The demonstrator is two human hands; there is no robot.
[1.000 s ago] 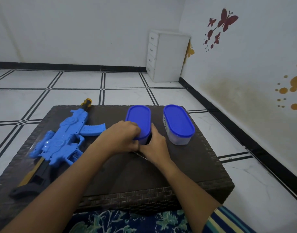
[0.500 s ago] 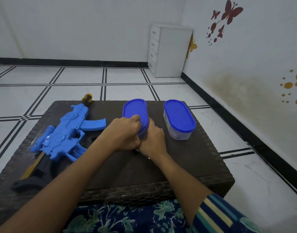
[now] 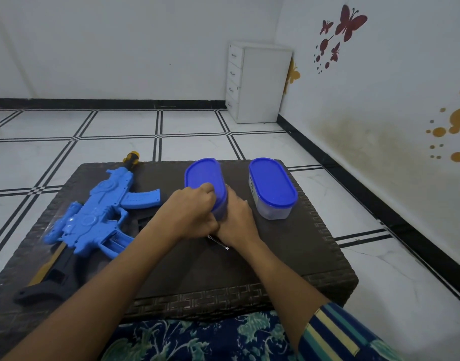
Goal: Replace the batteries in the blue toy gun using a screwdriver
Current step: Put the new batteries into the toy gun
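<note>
The blue toy gun (image 3: 101,214) lies on its side on the left part of the dark woven table (image 3: 288,261), its black stock toward me. At the table's middle stands a clear container with a blue lid (image 3: 203,178). My left hand (image 3: 189,212) grips the near edge of that lid, fingers curled over it. My right hand (image 3: 236,220) grips the container's right side. A thin metal screwdriver shaft (image 3: 218,242) pokes out below my right hand; its handle is hidden.
A second blue-lidded container (image 3: 271,187) stands to the right of the first, near the table's right edge. A white drawer cabinet (image 3: 257,84) stands in the far corner. White tiled floor surrounds the table, with a wall on the right.
My left hand's fingers have moved up from the container's side onto the near edge of the lid. The right hand stays against the container's side.
</note>
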